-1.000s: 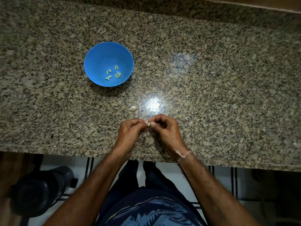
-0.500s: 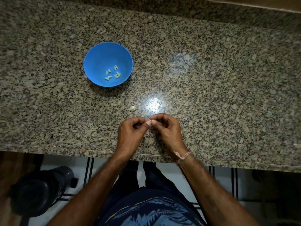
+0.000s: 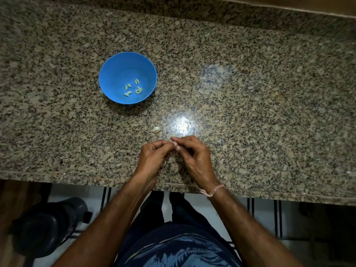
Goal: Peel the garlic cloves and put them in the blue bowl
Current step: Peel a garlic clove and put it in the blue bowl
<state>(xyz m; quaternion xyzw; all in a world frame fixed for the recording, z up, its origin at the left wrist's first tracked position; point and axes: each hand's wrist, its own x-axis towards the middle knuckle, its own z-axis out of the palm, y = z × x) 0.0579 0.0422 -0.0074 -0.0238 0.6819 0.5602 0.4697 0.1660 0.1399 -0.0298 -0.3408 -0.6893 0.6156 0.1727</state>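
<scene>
I'm pinching a clove [image 3: 176, 147] between left hand [image 3: 154, 156] and right hand [image 3: 195, 156], well short of the bowl [image 3: 115, 72]. Squeezing harder, I'm risking it popping off the counter [image 3: 269, 112].

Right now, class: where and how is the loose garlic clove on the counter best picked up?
Probably pinch the garlic clove across its rounded middle from straight above: it lies flat on the counter, clear of the blue bowl, with nothing touching it.
</scene>
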